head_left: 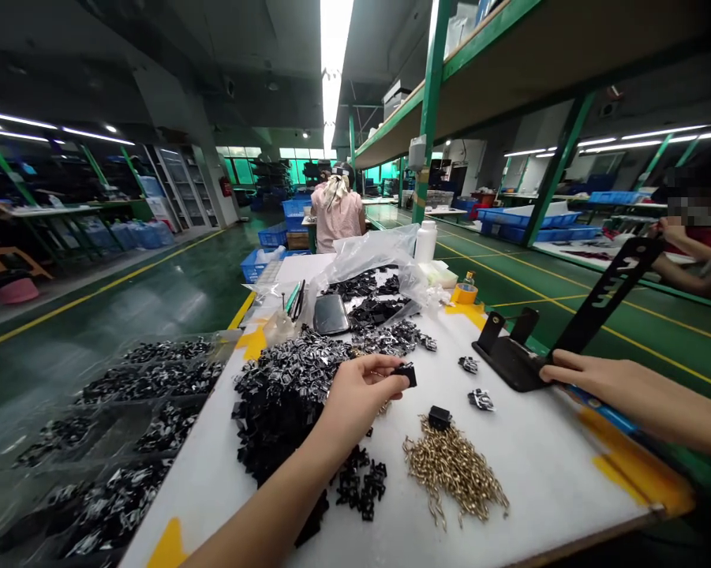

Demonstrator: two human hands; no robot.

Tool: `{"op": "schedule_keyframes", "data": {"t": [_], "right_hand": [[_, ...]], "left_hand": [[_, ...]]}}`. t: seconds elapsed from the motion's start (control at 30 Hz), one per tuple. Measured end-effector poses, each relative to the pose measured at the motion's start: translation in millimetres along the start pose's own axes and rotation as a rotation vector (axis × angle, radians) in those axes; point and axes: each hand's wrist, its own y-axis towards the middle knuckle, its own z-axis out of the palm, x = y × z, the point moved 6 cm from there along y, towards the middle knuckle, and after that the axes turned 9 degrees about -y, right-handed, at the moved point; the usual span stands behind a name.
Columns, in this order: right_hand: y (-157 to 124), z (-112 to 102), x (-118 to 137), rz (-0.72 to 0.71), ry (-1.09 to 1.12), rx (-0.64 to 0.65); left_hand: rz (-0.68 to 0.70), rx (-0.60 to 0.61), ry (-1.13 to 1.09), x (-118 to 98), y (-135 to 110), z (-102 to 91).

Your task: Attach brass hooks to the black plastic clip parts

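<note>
My left hand (358, 390) is over the middle of the white table (544, 457), fingers pinched on a small black plastic clip (406, 373). It hovers beside a big heap of black and metal clips (284, 386). My right hand (574, 371) rests at the right edge, fingers closed on the base of a black lever press (512, 355) whose long handle (612, 288) slants up to the right. In front lies a pile of small brass springs (455, 469) with one black clip (439, 416) at its top. Two assembled clips (479, 398) lie between pile and press.
A clear bag of black parts (372, 276), a dark phone (330, 314), a white bottle (424, 241) and a yellow tape roll (465, 293) stand at the far end. Bags of clips (124, 442) lie to the left. A person in pink (337, 213) works ahead; another person's arms (695, 264) show at right.
</note>
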Motion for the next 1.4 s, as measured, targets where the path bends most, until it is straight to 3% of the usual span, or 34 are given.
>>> {"op": "schedule_keyframes", "data": {"t": [0.1, 0.2, 0.3, 0.4, 0.5, 0.57, 0.7, 0.83, 0.93, 1.1, 1.4], "right_hand": [[2.7, 28.8, -12.4, -0.108, -0.128, 0.259], [9.7, 33.6, -9.3, -0.124, -0.198, 0.339], [18.2, 19.2, 1.6, -0.137, -0.344, 0.31], [40.3, -10.0, 28.6, -0.206, -0.397, 0.2], [88.5, -35.5, 73.5, -0.27, -0.259, 0.103], [132.4, -37.6, 109.1, -0.285, -0.127, 0.104], [220.4, -8.2, 177.3, -0.227, -0.015, 0.092], [272.9, 36.2, 219.8, -0.066, 0.053, 0.097], [288.3, 59.4, 232.1, 0.07, 0.099, 0.108], [297.4, 82.8, 229.6, 0.21, 0.145, 0.173], [307.0, 96.3, 227.9, 0.269, 0.106, 0.228]], "left_hand": [[0.006, -0.012, -0.021, -1.2, -0.7, -0.4], [0.011, -0.016, -0.028, -0.7, 1.7, -1.9], [0.018, 0.016, -0.017, 1.7, 4.2, -1.0], [0.037, 0.042, -0.001, 2.2, 1.9, 2.3], [0.047, 0.071, 0.007, 0.3, -3.7, 7.8], [0.064, 0.072, -0.006, -3.0, -7.6, 10.0], [0.223, 0.019, -0.158, -18.2, -16.6, 7.5], [0.352, -0.041, -0.278, -28.0, -23.7, 2.0], [0.33, -0.056, -0.305, -24.7, -23.0, 0.8], [0.301, -0.051, -0.288, -17.2, -21.9, 3.3], [0.336, -0.028, -0.243, -18.4, -18.6, 6.2]]}}
